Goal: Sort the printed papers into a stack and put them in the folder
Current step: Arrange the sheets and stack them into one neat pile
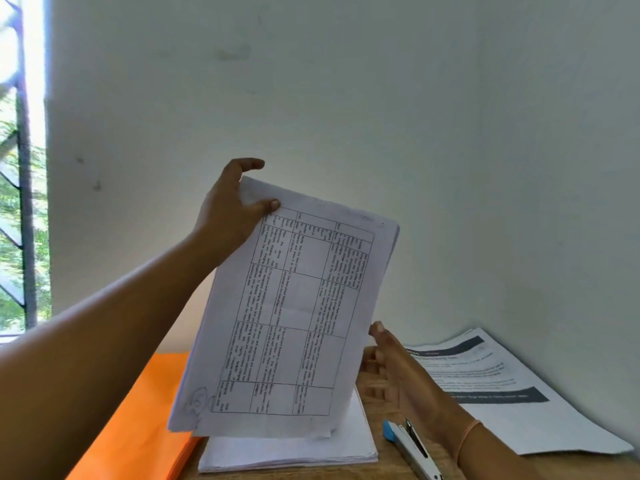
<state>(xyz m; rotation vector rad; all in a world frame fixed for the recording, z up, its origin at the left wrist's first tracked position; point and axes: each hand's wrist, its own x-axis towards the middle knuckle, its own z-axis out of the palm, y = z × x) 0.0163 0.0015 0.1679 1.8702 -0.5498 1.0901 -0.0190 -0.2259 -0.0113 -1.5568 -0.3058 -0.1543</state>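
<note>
- The left hand [231, 209] grips a sheaf of printed papers [287, 313] at its top left corner, thumb pressed on the front face and fingers curled behind the edge; the sheaf is held up in the air, tilted, its lower edge hanging just above a white paper stack [291, 452] on the desk.
- The front sheet is thin white paper with a ruled black table of small type, turned sideways — the words are too blurred to read. A faint pencil scribble sits near its lower left corner, and more sheets fan out slightly behind it.
- The right hand [388, 358] is open, fingers spread, its thumb tip at the sheaf's right edge; whether it actually pinches the paper I cannot tell, since the fingers are motion-blurred and partly behind the sheets.
- An orange folder [145, 420] of smooth card lies flat at the left of the wooden desk [391, 465], partly covered by the left forearm and the raised sheaf.
- The white paper stack lies flat beside the folder, its upper half hidden.
- A blue-and-silver stapler [410, 446] lies just right of the stack, cut off by the bottom edge.
- More printed sheets [512, 386] with dark header bands rest against the wall corner, slightly curled.
- A thin pale band [467, 436] circles the right wrist.
</note>
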